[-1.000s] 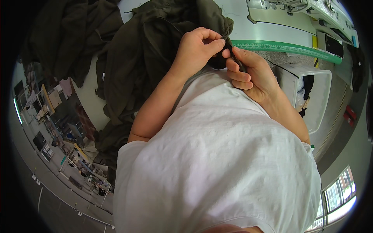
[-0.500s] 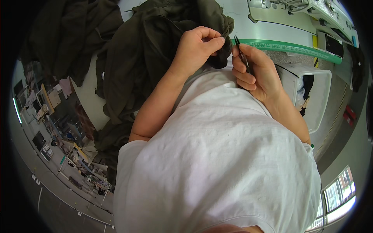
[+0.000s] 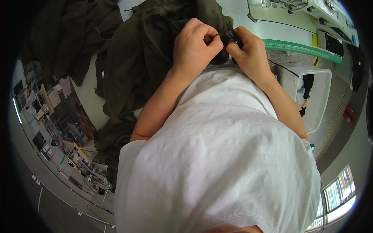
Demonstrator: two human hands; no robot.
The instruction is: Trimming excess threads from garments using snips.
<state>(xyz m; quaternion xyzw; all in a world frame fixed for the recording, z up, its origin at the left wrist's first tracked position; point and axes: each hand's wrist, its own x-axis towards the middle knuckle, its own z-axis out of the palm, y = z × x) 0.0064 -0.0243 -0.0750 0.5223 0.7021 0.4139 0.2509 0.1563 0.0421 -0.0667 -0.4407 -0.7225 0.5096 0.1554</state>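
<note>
A dark olive garment (image 3: 134,58) lies bunched over the table, its near end at my waist. My left hand (image 3: 193,50) is closed on that end, thumb and forefinger pinched on the cloth. Close beside it my right hand (image 3: 251,54) is closed around small dark thread snips (image 3: 234,39). The snips point away from me against the cloth, and their tips are hard to make out among the dark folds. Whether the blades are apart cannot be told.
More dark cloth (image 3: 72,39) is heaped at the far left. At the far right stands a sewing machine (image 3: 287,6) on a pale table with a green measuring strip (image 3: 299,48) along its edge. Below that is a whitish plastic bin (image 3: 325,97) holding dark and white scraps.
My right hand has moved left and turned over, bringing the snips from beside the cloth up against it. My left hand has shifted slightly, still pinching the garment.
</note>
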